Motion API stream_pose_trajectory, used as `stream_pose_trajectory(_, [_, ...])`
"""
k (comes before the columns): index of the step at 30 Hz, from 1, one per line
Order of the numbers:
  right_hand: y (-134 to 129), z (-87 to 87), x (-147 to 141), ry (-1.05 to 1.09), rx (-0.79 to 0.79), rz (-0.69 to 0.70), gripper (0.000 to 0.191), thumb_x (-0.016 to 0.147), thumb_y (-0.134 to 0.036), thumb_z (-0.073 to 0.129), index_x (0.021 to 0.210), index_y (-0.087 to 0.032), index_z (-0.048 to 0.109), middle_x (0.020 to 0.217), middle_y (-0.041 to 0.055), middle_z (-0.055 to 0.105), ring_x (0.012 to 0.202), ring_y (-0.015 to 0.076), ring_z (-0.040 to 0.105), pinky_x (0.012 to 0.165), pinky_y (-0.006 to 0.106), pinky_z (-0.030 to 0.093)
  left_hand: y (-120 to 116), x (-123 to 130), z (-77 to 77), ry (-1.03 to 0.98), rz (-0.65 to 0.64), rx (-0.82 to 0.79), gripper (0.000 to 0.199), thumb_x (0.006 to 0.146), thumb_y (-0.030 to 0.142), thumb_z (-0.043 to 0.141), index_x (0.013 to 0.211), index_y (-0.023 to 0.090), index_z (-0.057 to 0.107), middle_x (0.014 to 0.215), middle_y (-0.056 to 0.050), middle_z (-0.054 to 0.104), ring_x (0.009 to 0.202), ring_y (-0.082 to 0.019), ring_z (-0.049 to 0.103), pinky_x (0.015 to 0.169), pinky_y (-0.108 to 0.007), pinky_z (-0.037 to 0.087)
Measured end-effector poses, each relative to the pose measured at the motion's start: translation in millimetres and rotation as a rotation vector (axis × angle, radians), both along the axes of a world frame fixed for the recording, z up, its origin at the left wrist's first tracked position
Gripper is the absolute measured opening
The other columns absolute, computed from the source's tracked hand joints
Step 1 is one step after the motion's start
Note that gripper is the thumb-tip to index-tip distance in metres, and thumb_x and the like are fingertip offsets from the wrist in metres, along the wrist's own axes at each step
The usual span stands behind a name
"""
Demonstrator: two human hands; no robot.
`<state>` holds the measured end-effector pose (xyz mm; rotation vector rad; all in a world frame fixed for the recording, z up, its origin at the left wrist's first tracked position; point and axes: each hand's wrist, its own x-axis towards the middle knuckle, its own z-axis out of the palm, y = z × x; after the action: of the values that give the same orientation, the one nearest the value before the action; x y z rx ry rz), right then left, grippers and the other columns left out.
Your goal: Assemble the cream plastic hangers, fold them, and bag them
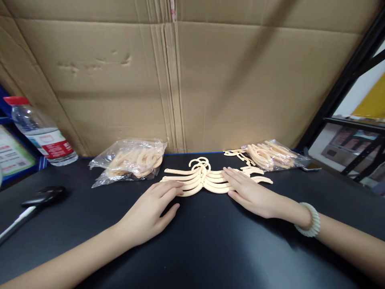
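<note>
Several cream plastic clothes hangers [192,188] lie side by side, partly overlapping, on the black table, their curved hooks [200,162] pointing away from me. My left hand [153,204] rests flat with fingers stretched over the left arms of the hangers. Across their right arms lies my right hand [249,190], also flat, its fingers extended and the thumb apart. Neither hand grips anything. The fingers hide parts of the hanger arms beneath them. On my right wrist is a pale beaded bracelet [309,220].
Clear plastic bags of hangers lie at the back left [129,158] and back right [270,154]. Loose cream pieces [237,153] sit beside the right bag, near a phone [311,167]. A water bottle [45,134] and a black corded object [45,196] are left. Cardboard [120,80] stands behind.
</note>
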<state>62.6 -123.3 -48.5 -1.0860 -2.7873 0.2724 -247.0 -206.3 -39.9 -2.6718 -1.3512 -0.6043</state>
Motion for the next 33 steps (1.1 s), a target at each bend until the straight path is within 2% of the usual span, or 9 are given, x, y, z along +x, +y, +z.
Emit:
stream_pose_trajectory(9, [4.7, -1.0, -1.1, 0.021, 0.042, 0.013, 0.065, 0.099, -0.044, 0.026, 0.151, -0.005, 0.026, 0.157, 0.0170, 0.019, 0.146, 0.0287, 0.015, 0.120, 0.050, 0.015, 0.5, -0.1, -1.4, 0.006, -0.004, -0.018, 0.027, 0.092, 0.019, 0.047, 0.117, 0.020, 0.058, 0.134, -0.012, 0.057, 0.127, -0.026, 0.051, 0.106, -0.045, 0.044])
stream_pose_trajectory(23, [4.7, 1.4, -2.5, -0.030, 0.064, 0.005, 0.065, 0.099, -0.042, 0.027, 0.151, -0.004, 0.023, 0.158, 0.0169, 0.018, 0.146, 0.0276, 0.015, 0.120, 0.049, 0.016, 1.5, -4.0, -4.6, 0.001, 0.000, -0.040, 0.027, 0.093, 0.021, 0.047, 0.118, 0.022, 0.057, 0.136, -0.009, 0.056, 0.128, -0.026, 0.049, 0.108, -0.044, 0.043])
stream_pose_trajectory(33, [8.6, -1.2, -0.3, -0.005, 0.084, 0.019, 0.064, 0.099, -0.043, 0.028, 0.151, -0.004, 0.025, 0.157, 0.0174, 0.020, 0.146, 0.0280, 0.016, 0.120, 0.049, 0.018, 1.7, -0.9, 0.0, 0.021, -0.018, -0.060, 0.028, 0.095, 0.024, 0.046, 0.122, 0.021, 0.056, 0.139, -0.011, 0.054, 0.131, -0.025, 0.047, 0.110, -0.044, 0.040])
